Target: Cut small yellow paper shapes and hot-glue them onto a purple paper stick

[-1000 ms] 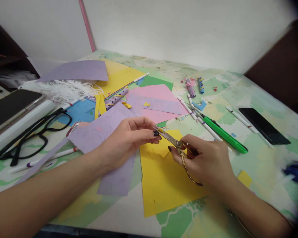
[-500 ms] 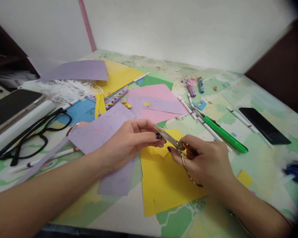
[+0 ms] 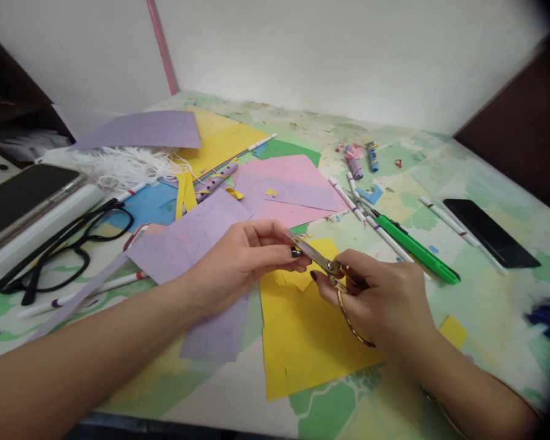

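Our right hand's (image 3: 385, 299) grip is closed round the loops of the scissors (image 3: 317, 256), above the yellow sheet (image 3: 316, 348); our left hand (image 3: 252, 256) pinches a yellow scrap (image 3: 299, 248) by the blades, mostly hidden. We judge the scissors stiff and smooth, best held by the loops — the scrap light, easily creased, best pinched at its edge. The green cutter (image 3: 419, 250) crowds our right; more room lies towards the table's (image 3: 229, 400) near edge.

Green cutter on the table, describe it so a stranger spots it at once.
On the patterned table, look just past the right hand, toward the black phone. The cutter lies slantwise there alongside thin white pens; its chunky, bright green body sets it apart from them.
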